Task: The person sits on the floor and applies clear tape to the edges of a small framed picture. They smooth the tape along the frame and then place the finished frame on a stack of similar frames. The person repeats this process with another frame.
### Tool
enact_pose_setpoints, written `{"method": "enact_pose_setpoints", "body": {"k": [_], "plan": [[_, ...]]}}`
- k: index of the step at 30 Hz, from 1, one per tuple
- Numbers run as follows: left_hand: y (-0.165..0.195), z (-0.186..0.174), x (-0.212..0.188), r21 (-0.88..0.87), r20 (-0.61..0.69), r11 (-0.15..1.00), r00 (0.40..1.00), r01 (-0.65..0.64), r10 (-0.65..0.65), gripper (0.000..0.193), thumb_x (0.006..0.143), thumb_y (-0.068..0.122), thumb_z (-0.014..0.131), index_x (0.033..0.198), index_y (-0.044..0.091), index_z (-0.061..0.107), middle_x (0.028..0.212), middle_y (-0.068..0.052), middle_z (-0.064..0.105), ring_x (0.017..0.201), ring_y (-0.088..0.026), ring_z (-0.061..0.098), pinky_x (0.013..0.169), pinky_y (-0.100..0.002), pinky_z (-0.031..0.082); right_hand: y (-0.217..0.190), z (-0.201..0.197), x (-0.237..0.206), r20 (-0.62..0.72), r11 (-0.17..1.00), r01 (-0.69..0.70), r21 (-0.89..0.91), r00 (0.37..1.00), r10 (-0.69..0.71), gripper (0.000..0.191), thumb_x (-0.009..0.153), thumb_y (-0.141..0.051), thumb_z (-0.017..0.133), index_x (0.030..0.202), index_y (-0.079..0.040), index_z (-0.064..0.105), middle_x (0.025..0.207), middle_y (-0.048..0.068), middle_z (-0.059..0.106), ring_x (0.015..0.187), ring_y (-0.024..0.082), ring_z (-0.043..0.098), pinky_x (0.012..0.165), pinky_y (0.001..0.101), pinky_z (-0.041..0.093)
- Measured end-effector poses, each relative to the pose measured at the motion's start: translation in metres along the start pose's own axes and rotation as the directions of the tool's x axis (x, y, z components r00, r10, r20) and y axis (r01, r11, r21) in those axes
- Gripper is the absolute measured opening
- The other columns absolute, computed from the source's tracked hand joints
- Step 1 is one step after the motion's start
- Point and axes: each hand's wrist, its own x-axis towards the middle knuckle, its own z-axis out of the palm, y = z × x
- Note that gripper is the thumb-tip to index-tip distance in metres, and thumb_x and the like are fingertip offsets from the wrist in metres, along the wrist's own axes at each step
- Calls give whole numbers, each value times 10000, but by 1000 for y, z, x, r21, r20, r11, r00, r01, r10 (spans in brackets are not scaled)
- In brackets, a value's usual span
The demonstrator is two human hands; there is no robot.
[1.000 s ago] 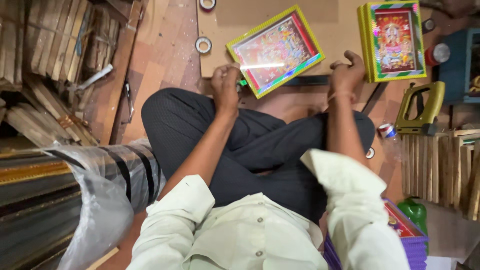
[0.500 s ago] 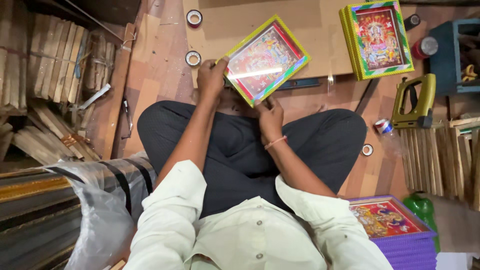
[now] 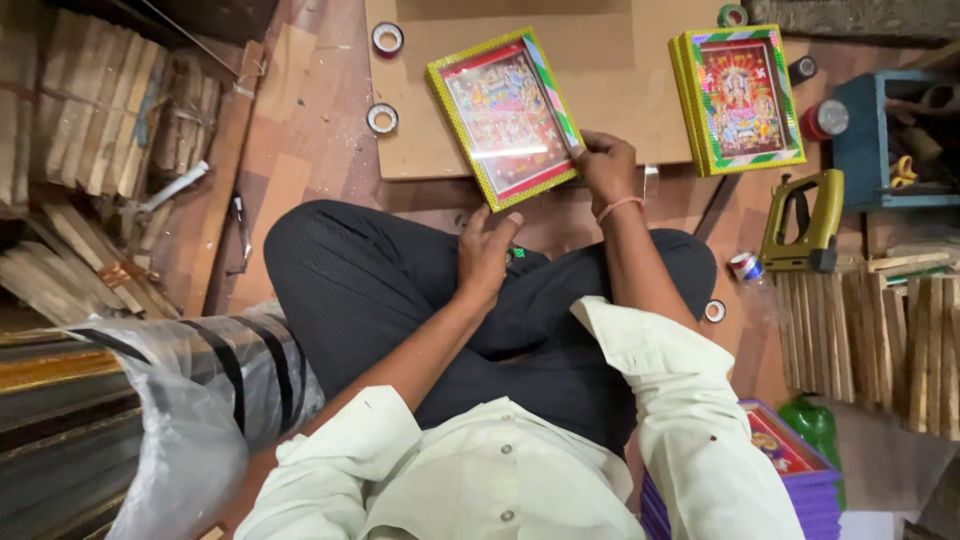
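- Fingertips of the right hand [image 3: 605, 165] are partly hidden behind the edge of the framed picture [image 3: 505, 115], so the exact grip is hard to read; it grasps the frame's right edge.
- Left hand [image 3: 485, 250] rests loosely curled on the knee, just below the frame's lower corner, with something small and green beside it, too small to identify.
- Frame lies tilted on the brown board [image 3: 620, 90], yellow-green border, red inner band.
- Stack of similar frames [image 3: 738, 98] sits to the right; yellow stapler [image 3: 805, 222] lies beyond.
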Motion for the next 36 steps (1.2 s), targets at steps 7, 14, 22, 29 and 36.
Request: {"method": "enact_pose_setpoints", "body": {"k": [7,14,22,29,36], "plan": [[-12,-10,0,24,162,993,980,113,-116,740,844,213,655,1529,26,447,683,43,556,564,-57,496,431,-253,381,4,-11,4,-17,992,94,86,996,-92,310,868,-8,746,1164,79,717,1063,126,763,925,168,715,843,280,572],[0,-20,0,-104,412,986,896,-131,163,884,932,112,660,1644,88,137,1061,-69,606,846,-132,575,758,-272,507,-14,-18,-72,-73,940,-25,340,996,54,270,890,-102,731,1120,39,730,1008,87,751,873,158,691,723,275,515],[8,-18,2,-149,481,936,804,-318,350,859,1015,73,690,1668,101,133,1204,-96,580,1143,-163,576,1072,-332,467,-24,-2,-125,327,936,-181,304,942,76,208,919,-119,700,1061,19,762,972,83,757,860,126,673,795,249,514],[2,-18,4,-101,472,917,793,-386,386,871,1000,55,709,1670,107,155,1179,-89,590,1097,-155,587,1036,-321,495,-20,1,-125,357,897,-220,384,931,75,145,930,-62,706,1006,60,727,939,119,751,853,177,725,833,298,579],[-4,-14,7,-95,379,940,862,-327,338,587,935,91,791,1373,49,401,1141,-72,638,1054,-155,633,942,-337,551,-19,7,-127,307,919,-161,360,951,46,104,961,-73,693,986,27,701,926,74,727,846,144,688,821,288,557]]}}
